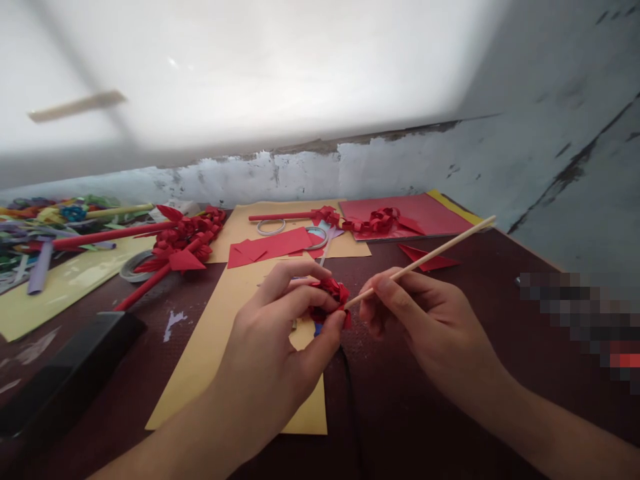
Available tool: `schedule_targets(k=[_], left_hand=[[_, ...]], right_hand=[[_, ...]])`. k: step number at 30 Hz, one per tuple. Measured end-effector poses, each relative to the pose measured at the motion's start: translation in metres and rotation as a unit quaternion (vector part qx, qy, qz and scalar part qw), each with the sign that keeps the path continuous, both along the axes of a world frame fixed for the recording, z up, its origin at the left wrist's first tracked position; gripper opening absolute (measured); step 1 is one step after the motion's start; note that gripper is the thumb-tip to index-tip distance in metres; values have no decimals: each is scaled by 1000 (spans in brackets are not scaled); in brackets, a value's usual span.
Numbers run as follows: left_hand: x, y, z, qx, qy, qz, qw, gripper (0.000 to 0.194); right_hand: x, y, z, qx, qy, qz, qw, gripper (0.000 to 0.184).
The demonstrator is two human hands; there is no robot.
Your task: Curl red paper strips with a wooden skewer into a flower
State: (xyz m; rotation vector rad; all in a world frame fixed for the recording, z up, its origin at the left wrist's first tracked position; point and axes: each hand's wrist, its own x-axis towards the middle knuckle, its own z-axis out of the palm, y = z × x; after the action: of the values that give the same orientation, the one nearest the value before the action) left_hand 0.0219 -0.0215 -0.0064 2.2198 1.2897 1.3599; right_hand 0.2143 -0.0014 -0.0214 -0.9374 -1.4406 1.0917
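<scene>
In the middle of the view my left hand (280, 327) pinches a small red paper flower (336, 291) between thumb and fingers, which cover part of it. My right hand (425, 313) is closed around a thin wooden stick (445, 249), held slanting up to the right. The stick's lower end meets the flower at my left thumb; whether it has gone into the paper I cannot tell. Under my left hand lies a yellow paper sheet (200, 373). A red pointed paper piece (430, 259) rests on the table behind my right hand.
Red paper flowers on red stems (187, 243) lie to the left, near a roll of tape (134, 268) and a black box-like object (75, 373). Behind my hands are red paper strips (270, 245), another red flower stem (280, 216) and a red folder (425, 210). Colourful paper flowers (50, 220) crowd the far left.
</scene>
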Motion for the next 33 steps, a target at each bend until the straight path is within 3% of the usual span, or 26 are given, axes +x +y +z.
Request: schedule_targets(k=[11, 23, 33], left_hand=[[-7, -2, 10, -111, -41, -49, 992, 15], [-8, 0, 13, -131, -49, -53, 989, 14], [-7, 2, 12, -191, -108, -77, 973, 19]], right_hand=[[2, 1, 1, -17, 6, 1, 1000, 34], [4, -8, 5, 31, -54, -26, 998, 33], [2, -7, 4, 34, -24, -15, 999, 26]])
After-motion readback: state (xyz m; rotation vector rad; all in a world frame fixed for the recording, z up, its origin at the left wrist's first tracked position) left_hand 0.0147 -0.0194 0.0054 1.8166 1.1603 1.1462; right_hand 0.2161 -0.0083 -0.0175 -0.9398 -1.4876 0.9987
